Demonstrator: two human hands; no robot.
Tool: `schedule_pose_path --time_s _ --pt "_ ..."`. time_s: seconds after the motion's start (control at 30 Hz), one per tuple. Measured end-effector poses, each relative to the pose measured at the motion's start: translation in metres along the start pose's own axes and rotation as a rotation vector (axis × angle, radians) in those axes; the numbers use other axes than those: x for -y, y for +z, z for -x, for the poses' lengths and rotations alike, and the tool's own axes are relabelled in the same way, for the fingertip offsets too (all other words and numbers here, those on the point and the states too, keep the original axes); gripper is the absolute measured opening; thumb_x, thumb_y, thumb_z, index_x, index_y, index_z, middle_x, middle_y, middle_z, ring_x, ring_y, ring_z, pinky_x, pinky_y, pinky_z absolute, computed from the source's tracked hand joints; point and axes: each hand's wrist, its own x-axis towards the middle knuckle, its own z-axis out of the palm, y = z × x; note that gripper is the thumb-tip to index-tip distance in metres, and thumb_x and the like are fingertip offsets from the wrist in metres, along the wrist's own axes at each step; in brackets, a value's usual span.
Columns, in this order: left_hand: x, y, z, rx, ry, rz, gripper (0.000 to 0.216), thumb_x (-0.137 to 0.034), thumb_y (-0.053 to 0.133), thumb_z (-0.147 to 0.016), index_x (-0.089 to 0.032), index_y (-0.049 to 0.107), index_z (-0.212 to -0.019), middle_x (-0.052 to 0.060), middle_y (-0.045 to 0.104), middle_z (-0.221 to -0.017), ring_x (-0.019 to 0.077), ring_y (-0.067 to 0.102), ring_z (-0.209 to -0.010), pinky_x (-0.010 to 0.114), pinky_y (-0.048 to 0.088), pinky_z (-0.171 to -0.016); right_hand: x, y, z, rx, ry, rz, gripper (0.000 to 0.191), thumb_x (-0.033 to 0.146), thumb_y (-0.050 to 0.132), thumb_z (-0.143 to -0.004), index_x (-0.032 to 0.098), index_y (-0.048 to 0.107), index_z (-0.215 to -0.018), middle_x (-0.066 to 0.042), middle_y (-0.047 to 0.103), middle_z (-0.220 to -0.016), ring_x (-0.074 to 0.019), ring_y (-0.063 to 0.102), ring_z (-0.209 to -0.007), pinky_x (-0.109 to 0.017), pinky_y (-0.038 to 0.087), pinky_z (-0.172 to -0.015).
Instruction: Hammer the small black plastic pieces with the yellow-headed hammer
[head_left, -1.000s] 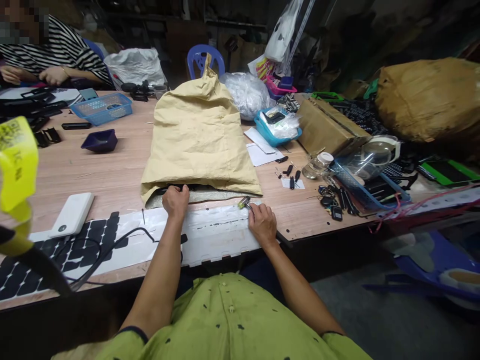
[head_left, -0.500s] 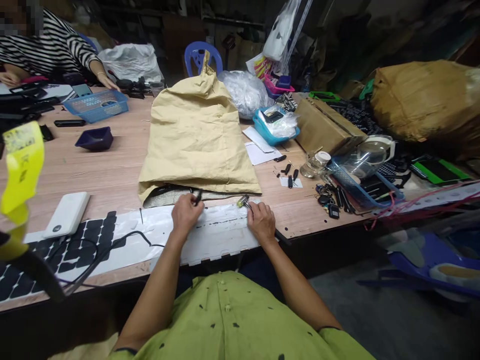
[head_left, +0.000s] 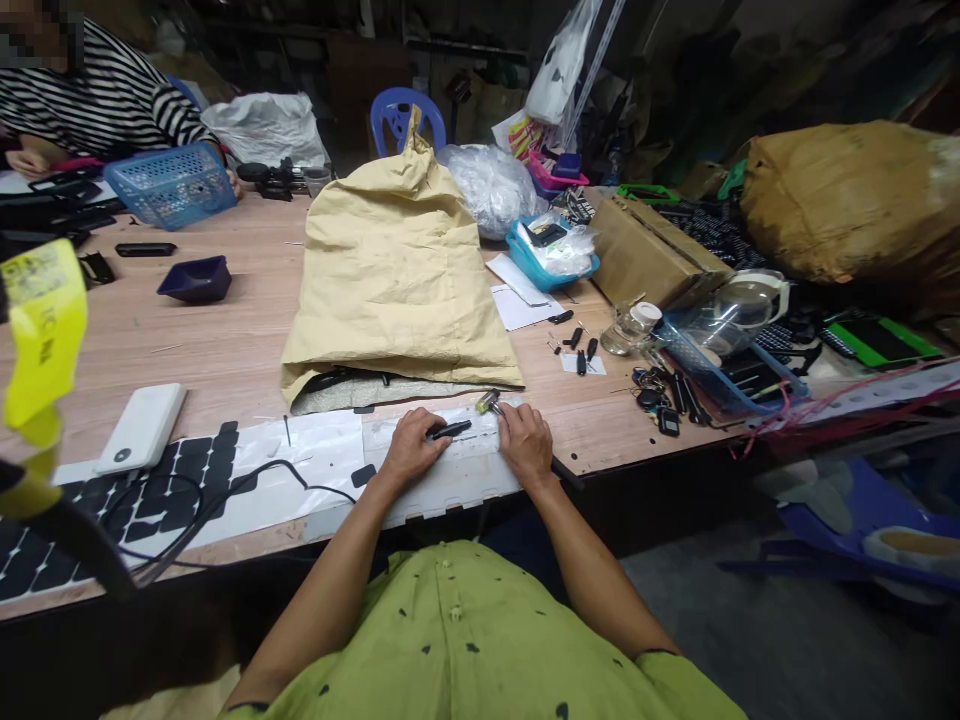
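Note:
Closed on a small black elongated part (head_left: 453, 429), my left hand (head_left: 411, 446) holds it low over a whitish board (head_left: 450, 482) at the table's front edge. My right hand (head_left: 527, 442) grips a small hammer (head_left: 489, 402). Its metal and yellowish head shows beyond my fingers, and the end of its dark handle sticks out past my palm. Just behind the board lies a large beige cloth sack (head_left: 397, 270), its mouth facing me with dark items partly visible inside. Two dark rounded pads (head_left: 364, 475) lie left of my left hand.
A white power bank (head_left: 142, 428) and black cable (head_left: 277, 465) lie on the left. Behind them stands a dark purple tray (head_left: 196, 280). A co-worker's hand holds a blue basket (head_left: 172, 188). Rightward are black key-like parts (head_left: 581, 362), a glass jar (head_left: 621, 332) and a cardboard box (head_left: 652, 250).
My left hand has moved right and towards me from the sack's mouth, bringing the black part over the board. My right hand has barely moved. The co-worker's blue basket has tilted up.

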Motion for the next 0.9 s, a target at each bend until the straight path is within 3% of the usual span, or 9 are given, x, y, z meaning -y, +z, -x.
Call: schedule_pose_path --time_s 0.23,0.43,0.6,0.9 --pt "0.001 0.006 0.001 -0.034 0.035 0.018 0.014 -0.024 0.070 -0.085 -0.024 0.076 -0.097 0.003 0.067 -0.086 0.0228 0.060 -0.089 0.038 0.050 -0.085 0.009 -0.014 0.008 -0.057 0.052 -0.348 0.033 0.026 0.045 -0.101 0.024 0.073 -0.119 -0.007 0.070 -0.097 -0.0206 0.066 -0.091 -0.030 0.052 -0.078" --pt "0.004 0.009 0.001 -0.049 0.051 0.033 0.018 -0.025 0.069 -0.088 -0.025 0.080 -0.101 0.003 0.065 -0.085 0.0215 0.061 -0.087 0.036 0.051 -0.084 0.031 -0.027 0.020 -0.016 -0.032 -0.603 0.032 0.028 0.046 -0.102 0.024 0.073 -0.120 -0.007 0.073 -0.098 -0.0194 0.070 -0.092 -0.030 0.057 -0.084" --pt "0.005 0.011 0.000 -0.040 0.056 0.023 0.018 -0.027 0.068 -0.090 -0.027 0.081 -0.102 0.003 0.063 -0.085 0.0212 0.060 -0.088 0.036 0.051 -0.084 0.035 -0.030 0.022 -0.061 -0.068 -0.624 0.033 0.027 0.044 -0.104 0.022 0.071 -0.123 -0.008 0.073 -0.099 -0.0189 0.070 -0.093 -0.029 0.057 -0.084" --pt "-0.003 0.009 -0.001 -0.009 0.002 0.015 0.019 -0.025 0.067 -0.087 -0.026 0.080 -0.101 0.004 0.064 -0.088 0.0219 0.060 -0.091 0.037 0.051 -0.088 0.036 -0.032 0.021 0.052 -0.072 -0.490 0.036 0.026 0.042 -0.104 0.023 0.072 -0.124 -0.009 0.073 -0.100 -0.0194 0.070 -0.095 -0.031 0.058 -0.087"
